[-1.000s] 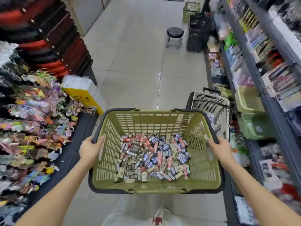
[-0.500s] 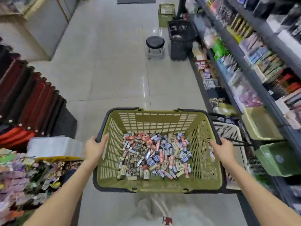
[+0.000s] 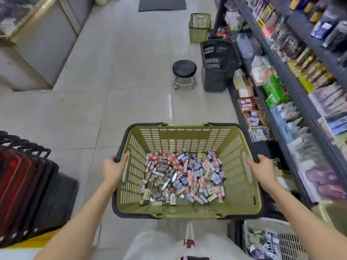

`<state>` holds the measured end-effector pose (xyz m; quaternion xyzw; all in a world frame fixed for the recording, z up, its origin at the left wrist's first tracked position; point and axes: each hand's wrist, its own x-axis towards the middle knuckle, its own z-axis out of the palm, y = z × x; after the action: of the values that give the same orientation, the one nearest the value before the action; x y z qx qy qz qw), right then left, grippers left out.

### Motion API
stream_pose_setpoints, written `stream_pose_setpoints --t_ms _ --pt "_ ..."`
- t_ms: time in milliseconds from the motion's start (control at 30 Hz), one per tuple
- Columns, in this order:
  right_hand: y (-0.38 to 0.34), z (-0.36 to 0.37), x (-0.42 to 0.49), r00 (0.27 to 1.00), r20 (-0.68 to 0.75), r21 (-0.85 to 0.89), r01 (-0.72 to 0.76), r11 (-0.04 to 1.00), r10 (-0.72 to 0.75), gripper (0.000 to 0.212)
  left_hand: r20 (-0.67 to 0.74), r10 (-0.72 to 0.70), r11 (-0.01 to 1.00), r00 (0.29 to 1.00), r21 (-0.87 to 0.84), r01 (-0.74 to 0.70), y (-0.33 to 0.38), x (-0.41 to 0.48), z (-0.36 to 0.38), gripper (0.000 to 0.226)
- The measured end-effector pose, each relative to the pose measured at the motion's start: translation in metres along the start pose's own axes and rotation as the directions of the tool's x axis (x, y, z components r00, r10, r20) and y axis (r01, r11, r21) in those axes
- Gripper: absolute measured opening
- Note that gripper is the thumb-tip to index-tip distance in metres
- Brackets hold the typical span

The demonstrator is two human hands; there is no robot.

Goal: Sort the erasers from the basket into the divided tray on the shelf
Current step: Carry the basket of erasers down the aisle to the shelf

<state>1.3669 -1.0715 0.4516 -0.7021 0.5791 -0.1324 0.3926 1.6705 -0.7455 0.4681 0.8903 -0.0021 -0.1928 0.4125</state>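
I carry an olive-green plastic basket (image 3: 187, 136) with a black rim in front of me, above the tiled floor. Its bottom holds a heap of several small wrapped erasers (image 3: 183, 177) in red, blue, brown and cream. My left hand (image 3: 114, 168) grips the left rim, fingers curled over the edge. My right hand (image 3: 262, 170) grips the right rim the same way. No divided tray can be made out among the blurred shelf goods on the right.
Stocked shelves (image 3: 293, 85) run along the right. A black stool (image 3: 184, 74), a black basket (image 3: 218, 64) and a green basket (image 3: 199, 27) stand ahead on the floor. A rack of red and black items (image 3: 24, 186) is at left, a white basket (image 3: 272, 241) at lower right.
I have walked forward along the aisle with the basket; the stool and black basket are closer, the left display of trinkets has dropped out of view. Both hands keep their grip.
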Motion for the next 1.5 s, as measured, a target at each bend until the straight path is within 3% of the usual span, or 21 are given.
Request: stream_pose_setpoints --t_ms 200,367,567,800,1100,1233,1500 --pt "-0.088 0.048 0.148 0.999 0.036 -0.021 -0.034 0.999 0.034 0.021 -0.031 0.028 0.997 0.999 0.070 -0.026 0.093 0.151 0.038 0.034" --pt "-0.157 0.095 0.254 0.999 -0.036 -0.008 -0.037 0.999 0.037 0.039 0.027 0.040 0.993 0.999 0.108 -0.043 0.177 0.282 0.067 0.040" --pt "-0.238 0.120 0.368 0.990 -0.041 0.019 -0.134 0.991 0.135 0.021 0.101 0.098 0.982 0.990 0.154 -0.113 0.295 0.418 0.101 0.043" --pt "-0.310 0.137 0.510 0.985 -0.084 0.036 -0.146 0.989 0.148 0.023 0.132 0.138 0.964 0.982 0.210 -0.164 0.404 0.558 0.170 0.039" --pt "-0.383 0.137 0.689 0.981 -0.124 0.071 -0.143 0.987 0.151 0.017 0.159 0.196 0.948 0.968 0.222 -0.229 0.539 0.698 0.264 0.036" --pt "-0.412 0.135 0.750 0.966 -0.159 0.104 -0.189 0.977 0.203 0.027 0.193 0.199 0.940 0.961 0.240 -0.243 0.597 0.754 0.300 0.039" --pt "-0.452 0.153 0.828 0.891 -0.312 0.183 -0.285 0.941 0.331 0.024 0.345 0.275 0.900 0.898 0.235 -0.366 0.705 0.867 0.380 0.034"
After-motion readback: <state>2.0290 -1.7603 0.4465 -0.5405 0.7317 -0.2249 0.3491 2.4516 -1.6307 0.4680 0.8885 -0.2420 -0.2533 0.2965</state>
